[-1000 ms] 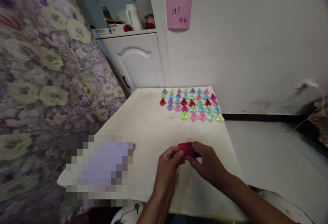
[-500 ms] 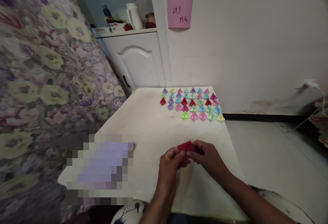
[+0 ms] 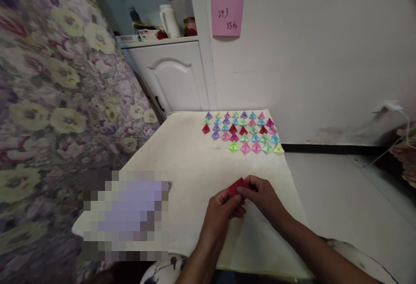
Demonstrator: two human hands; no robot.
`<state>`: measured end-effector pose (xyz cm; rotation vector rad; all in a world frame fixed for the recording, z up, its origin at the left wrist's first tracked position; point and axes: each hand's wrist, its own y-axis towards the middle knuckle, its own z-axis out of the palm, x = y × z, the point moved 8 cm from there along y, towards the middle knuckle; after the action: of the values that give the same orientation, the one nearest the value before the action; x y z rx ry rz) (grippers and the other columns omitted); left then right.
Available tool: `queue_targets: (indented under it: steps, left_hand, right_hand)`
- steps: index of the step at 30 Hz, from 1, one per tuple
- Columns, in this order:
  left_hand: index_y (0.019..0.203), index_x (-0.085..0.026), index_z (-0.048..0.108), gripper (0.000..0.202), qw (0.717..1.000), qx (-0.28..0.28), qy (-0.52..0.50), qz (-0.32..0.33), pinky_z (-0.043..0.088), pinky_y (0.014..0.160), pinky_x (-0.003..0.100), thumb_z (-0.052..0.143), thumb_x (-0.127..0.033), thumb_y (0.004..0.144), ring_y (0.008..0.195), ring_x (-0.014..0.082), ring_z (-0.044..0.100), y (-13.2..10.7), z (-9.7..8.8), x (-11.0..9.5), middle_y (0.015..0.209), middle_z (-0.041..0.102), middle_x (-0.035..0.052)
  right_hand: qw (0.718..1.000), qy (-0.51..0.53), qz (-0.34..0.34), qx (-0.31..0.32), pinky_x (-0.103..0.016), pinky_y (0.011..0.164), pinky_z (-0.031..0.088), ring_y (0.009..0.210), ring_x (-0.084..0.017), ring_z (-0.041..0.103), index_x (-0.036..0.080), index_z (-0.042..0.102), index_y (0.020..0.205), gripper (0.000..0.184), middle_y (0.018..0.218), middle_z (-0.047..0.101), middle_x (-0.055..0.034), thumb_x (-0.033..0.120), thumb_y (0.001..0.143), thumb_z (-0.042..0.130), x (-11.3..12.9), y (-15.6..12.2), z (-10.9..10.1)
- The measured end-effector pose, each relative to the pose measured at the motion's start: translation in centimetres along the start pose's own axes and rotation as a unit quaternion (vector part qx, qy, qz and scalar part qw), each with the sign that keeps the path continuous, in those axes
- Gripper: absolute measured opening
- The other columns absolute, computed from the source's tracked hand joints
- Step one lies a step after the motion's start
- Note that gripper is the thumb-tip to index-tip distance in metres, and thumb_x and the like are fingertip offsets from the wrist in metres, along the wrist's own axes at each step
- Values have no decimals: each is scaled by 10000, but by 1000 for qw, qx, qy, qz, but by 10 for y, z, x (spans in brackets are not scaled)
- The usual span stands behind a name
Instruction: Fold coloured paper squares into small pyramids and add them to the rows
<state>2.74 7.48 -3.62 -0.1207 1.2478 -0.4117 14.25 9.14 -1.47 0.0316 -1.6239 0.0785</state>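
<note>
A small folded piece of red paper point(image 3: 236, 186) is held above the front half of the cloth-covered table. My left hand point(image 3: 222, 206) pinches its lower left side, thumb on top. From the right, my right hand point(image 3: 258, 188) grips the other side, its thumb pressed onto the paper's face close to the left thumb. The fingers hide the paper's lower part. Farther back lie several small folded paper pieces point(image 3: 243, 130) in rows, coloured pink, red, green, blue, purple and yellow.
The table point(image 3: 182, 158) has a pale cover. A blurred purplish patch point(image 3: 133, 206) covers something at its left. A floral curtain point(image 3: 65, 115) hangs on the left, beside a white cabinet point(image 3: 175, 76). A pink note point(image 3: 227, 13) is on the wall, and a plugged-in cable point(image 3: 403, 111) is at right.
My right thumb has moved left and up across the red paper, nearer the left thumb. My left hand has shifted slightly right, and the paper is tilted a little more.
</note>
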Motion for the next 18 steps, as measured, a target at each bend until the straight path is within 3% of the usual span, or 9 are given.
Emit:
queue_targets:
  steps: [4, 18]
  left_hand:
    - [662, -118, 650, 195, 999, -5, 40, -7, 393, 446, 205, 709, -302, 632, 439, 94, 540, 0, 1, 1, 573, 626, 22]
    - [611, -153, 530, 217, 994, 14, 110, -5, 345, 372, 176, 674, -311, 652, 366, 84, 508, -2, 0, -2, 486, 569, -20]
  right_hand:
    - [999, 36, 20, 15, -240, 526, 402, 520, -119, 520, 161, 570, 642, 130, 547, 573, 24, 263, 703, 621, -4, 1, 2]
    - [993, 98, 57, -34, -220, 485, 296, 493, -85, 379, 165, 559, 612, 199, 536, 490, 48, 327, 678, 653, -4, 1, -8]
